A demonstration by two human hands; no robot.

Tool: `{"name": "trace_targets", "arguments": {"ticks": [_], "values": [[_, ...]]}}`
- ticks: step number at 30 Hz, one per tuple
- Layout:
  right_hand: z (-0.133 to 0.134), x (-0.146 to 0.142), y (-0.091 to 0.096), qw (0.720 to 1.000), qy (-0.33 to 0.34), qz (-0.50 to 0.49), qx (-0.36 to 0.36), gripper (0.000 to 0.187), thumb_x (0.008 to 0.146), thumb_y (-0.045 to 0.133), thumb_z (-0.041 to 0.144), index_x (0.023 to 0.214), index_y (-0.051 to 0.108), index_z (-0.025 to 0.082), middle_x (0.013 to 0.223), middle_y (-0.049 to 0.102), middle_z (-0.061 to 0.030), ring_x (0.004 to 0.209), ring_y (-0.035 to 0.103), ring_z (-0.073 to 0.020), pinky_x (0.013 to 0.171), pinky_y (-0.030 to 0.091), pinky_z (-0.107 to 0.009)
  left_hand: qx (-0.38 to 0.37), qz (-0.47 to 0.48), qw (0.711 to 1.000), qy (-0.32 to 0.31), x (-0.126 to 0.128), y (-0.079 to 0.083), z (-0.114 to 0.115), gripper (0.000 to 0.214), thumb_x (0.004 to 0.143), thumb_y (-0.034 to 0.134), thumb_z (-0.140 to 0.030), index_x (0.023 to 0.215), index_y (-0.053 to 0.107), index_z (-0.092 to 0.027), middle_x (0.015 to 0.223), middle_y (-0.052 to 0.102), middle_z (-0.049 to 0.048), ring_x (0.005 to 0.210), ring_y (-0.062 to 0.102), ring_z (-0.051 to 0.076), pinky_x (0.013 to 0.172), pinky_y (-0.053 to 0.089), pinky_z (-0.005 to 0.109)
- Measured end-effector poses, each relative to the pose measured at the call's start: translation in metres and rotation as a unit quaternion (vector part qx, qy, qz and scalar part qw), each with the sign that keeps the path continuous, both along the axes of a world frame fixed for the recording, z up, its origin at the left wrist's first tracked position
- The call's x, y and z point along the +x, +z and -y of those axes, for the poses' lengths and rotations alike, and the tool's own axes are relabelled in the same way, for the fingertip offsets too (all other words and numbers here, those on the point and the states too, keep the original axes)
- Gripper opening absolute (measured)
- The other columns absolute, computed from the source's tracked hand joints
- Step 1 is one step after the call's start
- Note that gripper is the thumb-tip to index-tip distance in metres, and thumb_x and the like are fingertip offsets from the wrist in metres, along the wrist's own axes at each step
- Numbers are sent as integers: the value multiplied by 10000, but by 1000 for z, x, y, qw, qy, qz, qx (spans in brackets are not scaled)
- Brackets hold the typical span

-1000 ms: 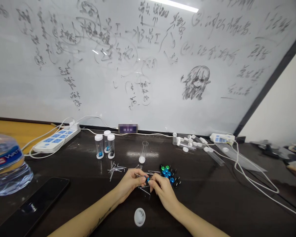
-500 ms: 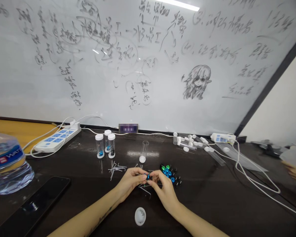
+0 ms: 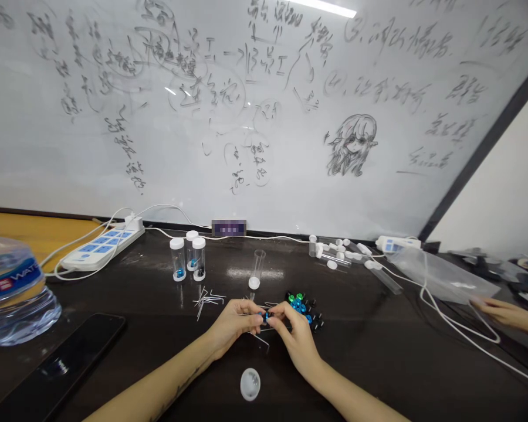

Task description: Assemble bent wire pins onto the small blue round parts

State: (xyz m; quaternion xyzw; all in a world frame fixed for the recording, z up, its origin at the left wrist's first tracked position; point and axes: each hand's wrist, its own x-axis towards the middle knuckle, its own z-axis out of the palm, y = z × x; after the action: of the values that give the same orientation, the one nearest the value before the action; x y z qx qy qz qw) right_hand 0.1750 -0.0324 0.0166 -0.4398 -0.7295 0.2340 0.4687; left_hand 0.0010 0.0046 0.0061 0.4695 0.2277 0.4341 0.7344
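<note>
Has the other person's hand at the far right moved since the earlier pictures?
Yes: the other person's hand has come left, further into view, closer to the right-hand power strip.

I count two working hands, the left hand and the right hand, on at least one blue part, plus one co-worker's hand by the table's right edge. Toward the far edge I get three capped tubes, one open-topped tube and two power strips; the white caps overlap too much to tally. I see one bottle at the left edge, one phone at the near left corner, one white dish toward the near edge. The bent wires defeat my count.
</note>
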Motion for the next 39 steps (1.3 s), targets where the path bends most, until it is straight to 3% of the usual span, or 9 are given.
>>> {"name": "trace_targets", "arguments": {"ticks": [7,12,18,24,27,30,32,35,39], "values": [[-2,-2,-1,998,0,-5,57,122,830,595,118,915,595,206,837,559,-19,727,538,-170,661,428,-261,-3,6,1000,17,0,0,0,146,672,758,-180,794,714,-112,661,662,25,577,574,88,590,436,205],[-3,-1,-5,999,11,-39,-25,32,874,570,198,850,550,192,673,562,24,588,555,-141,587,428,-236,-4,3,1000,12,0,0,0,143,660,765,-175,778,718,-111,699,678,37,570,565,83,593,437,208],[-2,-1,-5,995,53,-41,-79,239,962,420,295,751,476,198,595,527,48,457,488,-103,491,375,-210,-3,2,1000,4,0,1,2,147,653,770,-181,771,720,-109,669,665,30,579,572,95,605,445,218],[-3,0,-4,1000,17,-8,7,83,858,602,253,889,544,203,765,548,5,679,528,-157,636,412,-241,-8,9,1000,19,0,0,0,133,672,758,-182,777,720,-111,639,660,30,579,570,92,600,431,203],[-3,0,-3,999,31,-18,-14,105,921,503,279,995,527,208,781,572,-1,692,550,-161,647,421,-245,-9,12,1000,19,0,-1,-1,125,674,756,-178,775,719,-112,650,668,32,572,564,86,601,431,203],[-2,-1,-2,999,34,-7,-36,208,978,370,276,876,534,200,693,560,13,623,543,-146,614,410,-240,-8,10,1000,21,0,-1,-1,129,673,757,-180,775,720,-112,663,676,39,585,571,92,606,434,206],[-2,-2,-2,999,28,4,-35,209,962,416,259,796,528,196,660,534,23,604,525,-141,600,398,-234,-9,10,1000,25,0,-1,-1,134,669,760,-185,775,721,-112,664,676,40,591,572,94,608,433,206],[-2,-1,-3,1000,16,4,-3,23,902,525,202,887,542,197,743,541,12,679,530,-153,639,407,-238,-12,12,999,33,0,-2,-2,142,664,765,-193,773,721,-115,665,668,34,586,566,89,613,433,206],[-2,-1,-1,1000,25,-1,-13,75,912,508,207,847,543,192,698,534,19,633,527,-142,612,408,-233,-14,8,999,30,0,-2,-1,154,652,773,-195,769,717,-112,661,667,36,581,570,96,605,435,213]]}}
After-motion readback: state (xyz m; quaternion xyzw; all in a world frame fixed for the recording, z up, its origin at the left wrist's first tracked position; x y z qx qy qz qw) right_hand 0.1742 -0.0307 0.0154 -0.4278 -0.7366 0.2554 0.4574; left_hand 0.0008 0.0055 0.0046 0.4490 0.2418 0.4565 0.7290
